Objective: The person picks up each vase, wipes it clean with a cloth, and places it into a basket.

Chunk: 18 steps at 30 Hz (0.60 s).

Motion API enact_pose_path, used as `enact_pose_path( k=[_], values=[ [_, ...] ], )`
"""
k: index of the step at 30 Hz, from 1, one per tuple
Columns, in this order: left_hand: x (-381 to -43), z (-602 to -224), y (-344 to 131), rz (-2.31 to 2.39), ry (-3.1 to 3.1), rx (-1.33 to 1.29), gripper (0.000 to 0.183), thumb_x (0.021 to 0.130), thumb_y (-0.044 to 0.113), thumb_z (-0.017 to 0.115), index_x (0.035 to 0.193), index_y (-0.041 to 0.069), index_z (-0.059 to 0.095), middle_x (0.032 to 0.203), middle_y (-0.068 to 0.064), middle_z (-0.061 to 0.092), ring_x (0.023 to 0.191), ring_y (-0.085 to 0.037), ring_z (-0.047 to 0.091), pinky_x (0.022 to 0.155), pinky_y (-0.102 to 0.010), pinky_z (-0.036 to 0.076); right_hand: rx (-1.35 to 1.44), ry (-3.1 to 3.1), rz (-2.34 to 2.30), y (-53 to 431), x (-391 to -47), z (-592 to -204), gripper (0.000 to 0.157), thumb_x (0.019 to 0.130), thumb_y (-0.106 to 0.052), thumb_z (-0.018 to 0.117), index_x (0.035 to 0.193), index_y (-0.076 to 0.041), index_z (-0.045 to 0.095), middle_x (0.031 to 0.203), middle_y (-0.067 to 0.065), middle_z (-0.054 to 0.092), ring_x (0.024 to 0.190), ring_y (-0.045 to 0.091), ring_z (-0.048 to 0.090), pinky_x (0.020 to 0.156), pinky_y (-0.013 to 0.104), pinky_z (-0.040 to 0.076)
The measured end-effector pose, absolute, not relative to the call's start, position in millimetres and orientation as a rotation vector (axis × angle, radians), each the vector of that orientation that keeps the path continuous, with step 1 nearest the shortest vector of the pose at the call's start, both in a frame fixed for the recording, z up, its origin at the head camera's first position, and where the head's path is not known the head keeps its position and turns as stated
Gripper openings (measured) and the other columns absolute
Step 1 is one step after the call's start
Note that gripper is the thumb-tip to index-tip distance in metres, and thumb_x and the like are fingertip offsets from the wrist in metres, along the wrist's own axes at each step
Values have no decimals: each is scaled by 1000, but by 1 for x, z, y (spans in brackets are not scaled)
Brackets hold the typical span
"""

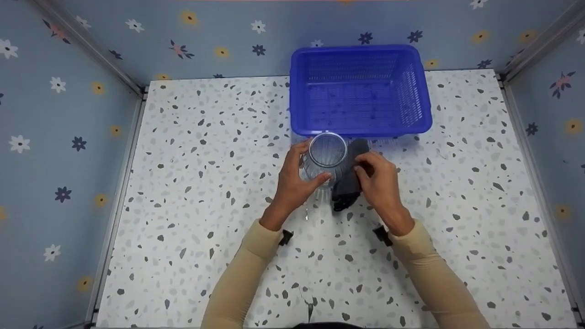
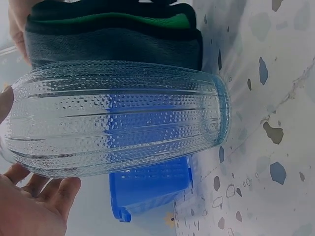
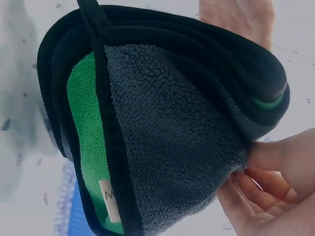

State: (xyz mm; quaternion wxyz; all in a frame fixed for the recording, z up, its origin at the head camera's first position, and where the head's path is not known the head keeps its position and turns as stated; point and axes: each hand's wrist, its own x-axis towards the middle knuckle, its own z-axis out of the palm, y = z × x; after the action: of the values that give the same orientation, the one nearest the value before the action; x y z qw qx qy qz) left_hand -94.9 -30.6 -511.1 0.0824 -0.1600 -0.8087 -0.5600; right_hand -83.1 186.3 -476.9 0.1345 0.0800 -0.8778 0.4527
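Note:
My left hand grips a clear ribbed glass vase with a dimpled surface, its thumb and fingers at the upper part near the round mouth. The vase stands on the tabletop or just over it; I cannot tell which. Right beside it is a folded dark grey towel with black edging, a green inner side and a small white label. Thumb and fingertips of my right hand pinch the towel's side. In the head view the vase's lower part is partly covered by the left hand.
A blue plastic basket with slotted walls stands behind the hands, against the flowered back panel. Side panels border the speckled white tabletop at left and right. Small black pieces sit by both wrists.

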Motion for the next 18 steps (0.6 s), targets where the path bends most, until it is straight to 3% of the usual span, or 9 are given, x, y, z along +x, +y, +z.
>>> enact_pose_path(
  k=[10,18],
  values=[
    [-94,-511,-31,-1668,-2412,-483,73,88,30,89,143,4,49,160,-11,47,142,-26,50,102,-41,52,167,-2707,1283,185,-87,-520,12,90,13,72,101,7,74,102,25,74,99,43,71,91,55,56],
    [-95,-512,-30,-1661,-2395,-489,75,87,28,90,144,3,49,158,-13,49,142,-26,50,104,-41,52,182,-2851,1162,181,-92,-542,5,91,9,72,90,5,71,93,23,73,92,44,70,84,58,54]
  ],
)
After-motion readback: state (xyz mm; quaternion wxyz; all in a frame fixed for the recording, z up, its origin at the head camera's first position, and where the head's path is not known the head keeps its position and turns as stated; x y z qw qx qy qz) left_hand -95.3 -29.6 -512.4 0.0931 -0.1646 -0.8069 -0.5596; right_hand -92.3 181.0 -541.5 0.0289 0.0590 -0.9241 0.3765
